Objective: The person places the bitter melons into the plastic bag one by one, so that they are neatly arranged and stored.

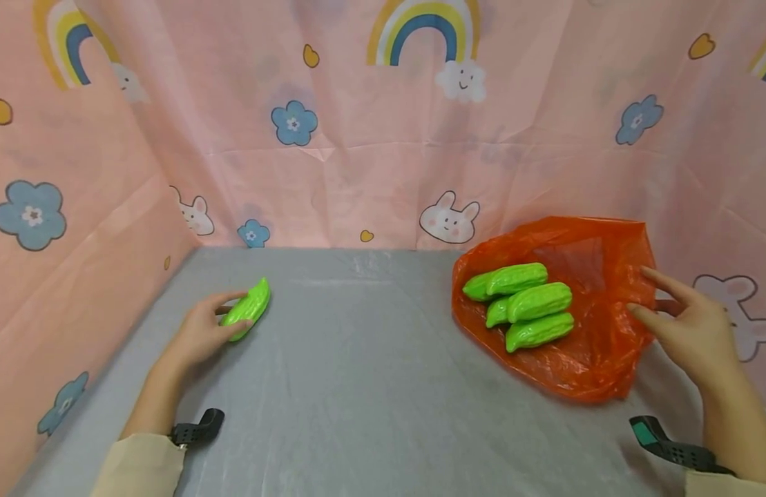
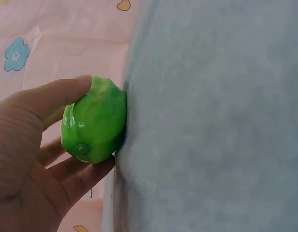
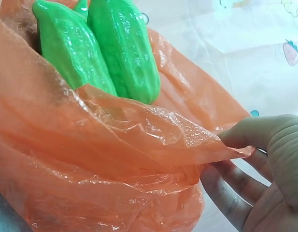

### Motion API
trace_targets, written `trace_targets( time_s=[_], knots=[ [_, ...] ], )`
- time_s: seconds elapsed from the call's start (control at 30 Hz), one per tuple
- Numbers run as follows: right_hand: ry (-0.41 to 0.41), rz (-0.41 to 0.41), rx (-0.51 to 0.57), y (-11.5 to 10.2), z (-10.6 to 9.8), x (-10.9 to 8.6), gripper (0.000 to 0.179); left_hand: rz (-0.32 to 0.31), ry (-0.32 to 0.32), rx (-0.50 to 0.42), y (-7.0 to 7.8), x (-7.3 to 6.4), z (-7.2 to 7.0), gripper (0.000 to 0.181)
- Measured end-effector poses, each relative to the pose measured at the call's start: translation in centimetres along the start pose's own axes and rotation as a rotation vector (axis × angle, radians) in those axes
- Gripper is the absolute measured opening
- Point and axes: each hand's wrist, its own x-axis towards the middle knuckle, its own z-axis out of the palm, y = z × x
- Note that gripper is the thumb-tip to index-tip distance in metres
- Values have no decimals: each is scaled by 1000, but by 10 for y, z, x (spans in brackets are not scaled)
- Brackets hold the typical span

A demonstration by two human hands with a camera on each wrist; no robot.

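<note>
At the left of the table, my left hand [image 1: 199, 331] grips a bright green bitter melon [image 1: 253, 304] between thumb and fingers. In the left wrist view the blunt end of that bitter melon [image 2: 98, 125] faces the camera, low against the table surface. On the right lies a red-orange plastic bag [image 1: 600, 345], its mouth spread wide. Several more green bitter melons [image 1: 540, 302] are piled inside it. My right hand [image 1: 700, 324] pinches the bag's right edge; the right wrist view shows the thin plastic [image 3: 187, 140] between thumb and fingers.
A grey cloth covers the table [image 1: 358, 386], with a stretch of it between the two hands. Pink printed curtains [image 1: 358, 186] enclose the back and both sides. The bag lies near the back right, close to the curtain.
</note>
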Motion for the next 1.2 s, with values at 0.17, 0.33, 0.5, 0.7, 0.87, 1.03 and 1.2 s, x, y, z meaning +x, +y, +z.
trace_targets(
  time_s=[0.17,0.33,0.5,0.7,0.87,1.03,1.2],
  knots=[
    [-6,-7,-27,1,0,1,64,-42,-10,51,-2,-2,-1,74],
    [-10,-13,-19,2,-1,1,64,-54,-30,75,-7,-3,-4,76],
    [-2,-21,-3,1,-1,1,64,-70,24,-37,-3,-5,-7,70],
    [4,-14,-3,2,0,1,64,-12,132,-172,6,-5,-10,63],
    [16,-20,-2,3,0,1,63,47,182,-266,8,-3,-5,49],
    [25,-7,12,4,0,1,63,17,167,-281,13,-1,-1,44],
    [32,-3,24,3,2,2,63,-60,69,-279,16,0,5,52]
  ],
)
